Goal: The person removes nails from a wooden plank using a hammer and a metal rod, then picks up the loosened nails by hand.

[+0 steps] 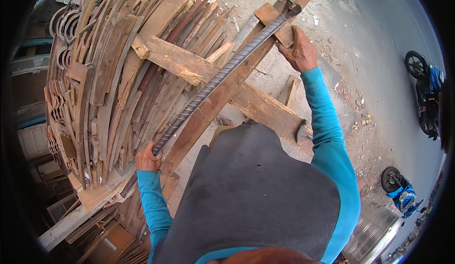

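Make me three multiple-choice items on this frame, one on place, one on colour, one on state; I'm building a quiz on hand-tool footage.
1. Where does the far tip of the bar sit?
A. at a small block on the long plank
B. on the road
C. inside the metal drum

2. What colour are the sleeves?
A. red
B. blue
C. white

3. What is the left hand doing?
A. hanging free
B. resting flat on the wood stack
C. gripping the bar's near end

Answers: 1 A, the tip meets the block on the plank, beside the right hand. 2 B, both sleeves are blue. 3 C, its fingers wrap the bar.
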A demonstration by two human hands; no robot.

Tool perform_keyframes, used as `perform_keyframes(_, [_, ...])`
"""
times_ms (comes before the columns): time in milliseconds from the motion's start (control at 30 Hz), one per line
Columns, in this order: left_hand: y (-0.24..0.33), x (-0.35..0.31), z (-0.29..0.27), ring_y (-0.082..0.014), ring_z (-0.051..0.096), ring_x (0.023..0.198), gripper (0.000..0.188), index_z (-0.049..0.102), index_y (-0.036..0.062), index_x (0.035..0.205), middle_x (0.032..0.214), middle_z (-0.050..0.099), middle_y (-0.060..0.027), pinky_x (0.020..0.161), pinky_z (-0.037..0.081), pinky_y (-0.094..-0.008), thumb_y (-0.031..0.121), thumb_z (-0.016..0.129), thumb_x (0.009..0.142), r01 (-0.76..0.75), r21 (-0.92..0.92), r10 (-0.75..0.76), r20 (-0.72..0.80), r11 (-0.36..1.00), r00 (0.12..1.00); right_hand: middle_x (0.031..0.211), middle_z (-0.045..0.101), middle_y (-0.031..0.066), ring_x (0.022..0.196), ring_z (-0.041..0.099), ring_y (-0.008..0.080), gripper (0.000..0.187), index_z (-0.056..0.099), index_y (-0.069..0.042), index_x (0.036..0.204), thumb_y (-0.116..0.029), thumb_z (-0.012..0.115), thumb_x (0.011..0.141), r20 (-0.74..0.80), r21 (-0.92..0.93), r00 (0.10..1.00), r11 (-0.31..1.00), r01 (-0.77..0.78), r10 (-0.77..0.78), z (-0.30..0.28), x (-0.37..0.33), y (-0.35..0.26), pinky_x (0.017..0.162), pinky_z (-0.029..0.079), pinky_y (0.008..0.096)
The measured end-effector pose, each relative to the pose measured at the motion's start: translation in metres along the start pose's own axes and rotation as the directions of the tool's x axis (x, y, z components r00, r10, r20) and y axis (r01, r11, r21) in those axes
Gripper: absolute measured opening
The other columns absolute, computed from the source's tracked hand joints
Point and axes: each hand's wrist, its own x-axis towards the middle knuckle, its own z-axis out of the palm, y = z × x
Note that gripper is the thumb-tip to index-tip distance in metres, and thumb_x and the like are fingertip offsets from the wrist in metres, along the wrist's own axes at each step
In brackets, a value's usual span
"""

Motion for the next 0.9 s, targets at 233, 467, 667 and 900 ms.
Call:
perform_keyframes(233, [0.003,0.005,-0.047,-0.0439,0.065,0.073,0.023,0.063,0.0095,0.096,0.075,0.066,-0.0205,0.059,0.048,-0.0489,0.019,0.076,0.079,-0.047,-0.052,0.05,0.051,0.998,0.997,0.11,0.065,0.0219,0.099,0.067,0.0379,0.07,0.049,-0.003,0.129,-0.048,0.075,0.082,0.022,-0.037,0.999,0.999,0.024,-0.023,0.0,0.006,0.008,0.081,0.055,0.0472])
perform_keyframes(467, [-0.023,0.011,0.046,-0.0422,0.066,0.074,0.027,0.063,0.0114,0.099,0.077,0.067,-0.0189,0.064,0.05,-0.0509,0.019,0.078,0.077,-0.054,-0.015,0.053,-0.049,0.998,0.997,0.107,0.066,0.0207,0.094,0.067,0.0389,0.061,0.052,-0.003,0.119,-0.046,0.073,0.082,0.001,-0.032,1.0,0.999,-0.002,0.002,0.001,0.01,-0.004,0.078,0.055,0.0471])
perform_keyframes(667, [-0.014,0.002,-0.009,-0.0423,0.066,0.074,0.024,0.064,0.0102,0.095,0.075,0.067,-0.0195,0.064,0.05,-0.0512,0.022,0.077,0.078,-0.019,-0.12,0.026,0.058,0.993,0.998,0.108,0.067,0.0223,0.092,0.069,0.0374,0.068,0.051,-0.001,0.125,-0.049,0.074,0.082,0.014,-0.031,1.0,1.0,0.002,-0.001,0.005,0.006,0.003,0.08,0.055,0.0454])
perform_keyframes(900, [-0.015,0.0,0.074,-0.0425,0.066,0.073,0.024,0.064,0.0106,0.094,0.075,0.068,-0.0174,0.062,0.051,-0.0507,0.023,0.076,0.078,-0.012,0.023,0.015,-0.123,1.0,0.992,0.107,0.067,0.0219,0.095,0.067,0.0401,0.064,0.051,-0.003,0.121,-0.047,0.074,0.081,-0.01,-0.033,1.0,0.999,-0.013,0.013,0.004,0.001,0.002,0.078,0.055,0.0482])
